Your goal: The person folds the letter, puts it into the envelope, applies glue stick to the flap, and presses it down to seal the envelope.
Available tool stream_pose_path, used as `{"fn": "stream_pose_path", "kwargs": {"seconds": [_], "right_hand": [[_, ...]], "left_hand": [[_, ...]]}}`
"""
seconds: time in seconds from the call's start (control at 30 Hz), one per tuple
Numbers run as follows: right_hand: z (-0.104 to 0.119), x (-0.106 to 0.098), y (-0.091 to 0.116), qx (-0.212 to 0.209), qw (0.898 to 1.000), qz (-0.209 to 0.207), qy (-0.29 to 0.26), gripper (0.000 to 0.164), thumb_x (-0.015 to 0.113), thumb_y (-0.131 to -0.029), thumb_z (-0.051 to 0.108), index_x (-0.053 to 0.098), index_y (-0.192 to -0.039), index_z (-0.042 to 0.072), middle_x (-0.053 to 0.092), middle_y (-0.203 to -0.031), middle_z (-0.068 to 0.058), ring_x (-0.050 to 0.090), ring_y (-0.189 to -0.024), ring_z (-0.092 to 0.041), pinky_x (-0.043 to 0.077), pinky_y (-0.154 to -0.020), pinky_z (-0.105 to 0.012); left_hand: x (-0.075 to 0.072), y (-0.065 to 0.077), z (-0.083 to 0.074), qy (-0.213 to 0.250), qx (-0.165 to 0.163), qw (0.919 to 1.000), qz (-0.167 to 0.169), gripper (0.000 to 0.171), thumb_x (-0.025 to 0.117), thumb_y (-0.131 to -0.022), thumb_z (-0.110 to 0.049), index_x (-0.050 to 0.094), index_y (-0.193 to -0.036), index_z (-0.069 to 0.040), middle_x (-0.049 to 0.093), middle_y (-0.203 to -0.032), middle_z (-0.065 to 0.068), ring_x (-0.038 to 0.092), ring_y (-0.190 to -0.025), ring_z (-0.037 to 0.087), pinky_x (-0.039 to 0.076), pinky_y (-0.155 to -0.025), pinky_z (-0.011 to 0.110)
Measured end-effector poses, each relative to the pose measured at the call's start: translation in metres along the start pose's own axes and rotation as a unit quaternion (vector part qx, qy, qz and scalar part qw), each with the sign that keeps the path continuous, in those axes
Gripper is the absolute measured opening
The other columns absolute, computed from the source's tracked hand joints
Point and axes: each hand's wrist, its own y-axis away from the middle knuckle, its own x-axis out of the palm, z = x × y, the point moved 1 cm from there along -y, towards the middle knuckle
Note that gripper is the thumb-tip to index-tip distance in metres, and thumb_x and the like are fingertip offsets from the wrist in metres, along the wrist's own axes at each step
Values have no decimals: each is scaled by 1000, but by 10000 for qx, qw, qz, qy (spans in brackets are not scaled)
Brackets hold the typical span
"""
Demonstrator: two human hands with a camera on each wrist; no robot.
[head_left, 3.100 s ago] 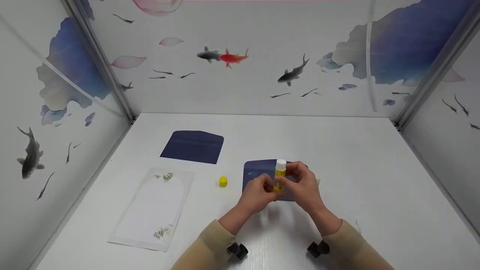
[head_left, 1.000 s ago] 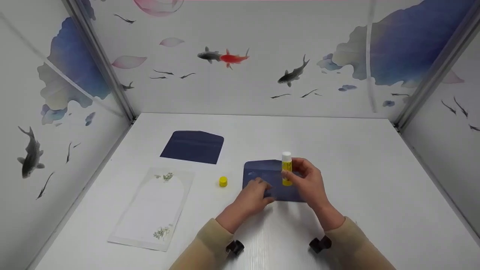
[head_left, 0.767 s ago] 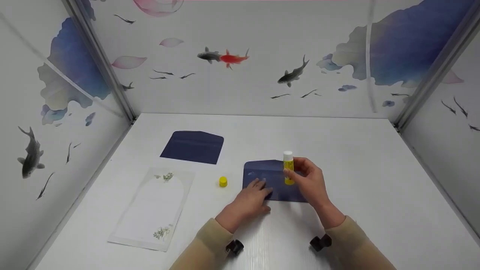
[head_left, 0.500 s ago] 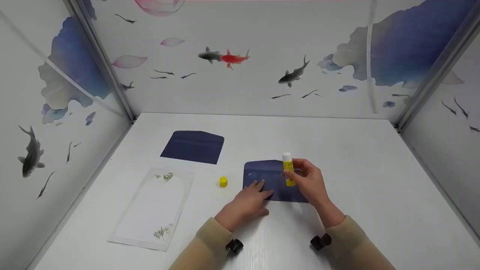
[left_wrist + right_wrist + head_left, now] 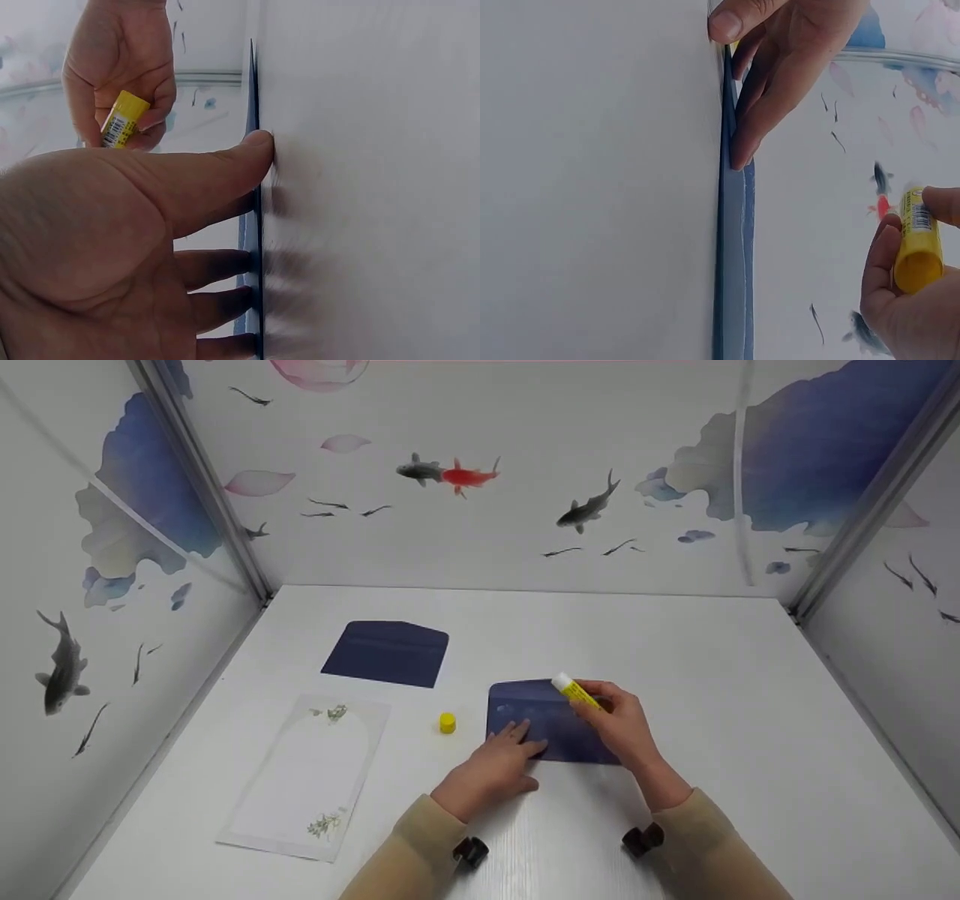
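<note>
My right hand (image 5: 619, 727) grips a yellow glue stick (image 5: 576, 692) above a dark blue envelope (image 5: 570, 739). The stick leans, its white end pointing up and to the left; in the right wrist view the yellow base of the glue stick (image 5: 917, 259) faces the camera. Spread fingers of my left hand (image 5: 491, 771) press the envelope's lower left part flat on the table. The left wrist view has the thumb of that left hand (image 5: 97, 225) at the near edge of the envelope. A yellow cap (image 5: 447, 724) stands on the table left of the envelope.
A second dark blue envelope (image 5: 386, 656) lies farther back on the left. In front of it is a pale sheet (image 5: 304, 780) printed with green sprigs. White walls (image 5: 510, 555) painted with fish enclose the white table (image 5: 750, 750) at the back and sides.
Both hands were at the upright glue stick; the left let go and came down flat on the envelope. The right hand has shifted rightward and just now tipped the stick's white end left.
</note>
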Motion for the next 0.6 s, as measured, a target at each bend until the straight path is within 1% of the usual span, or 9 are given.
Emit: {"fn": "stream_pose_path", "kwargs": {"seconds": [0.2,0.37,0.53,0.6], "right_hand": [[2,-2,-4,143,9996,-169,194,45,75,-93,15,61,-135,4,64,-131,-16,60,-114,-26,51,-88,-11],[5,-1,-7,316,9989,-300,181,43,78,-90,13,61,-129,4,63,-128,-15,59,-110,-24,51,-87,-10],[7,6,-13,365,9990,-240,-73,46,79,-89,10,63,-131,2,65,-127,-17,63,-109,-23,53,-85,-12],[7,10,-17,307,9994,-164,-31,47,78,-89,11,64,-133,3,67,-125,-17,64,-109,-23,54,-85,-14]], "left_hand": [[-1,1,1,-15,36,10000,12,62,72,-97,-31,50,-154,-23,27,-171,11,22,-160,32,26,-128,51],[-1,1,1,-16,37,10000,-16,62,72,-97,-31,50,-154,-23,27,-170,11,22,-160,32,26,-128,52],[0,0,1,-57,2,10000,19,63,73,-97,-32,49,-154,-25,28,-171,10,23,-160,31,26,-127,52],[0,0,0,-78,-16,10000,51,63,72,-97,-33,48,-155,-25,28,-171,9,23,-160,30,26,-127,51]]}}
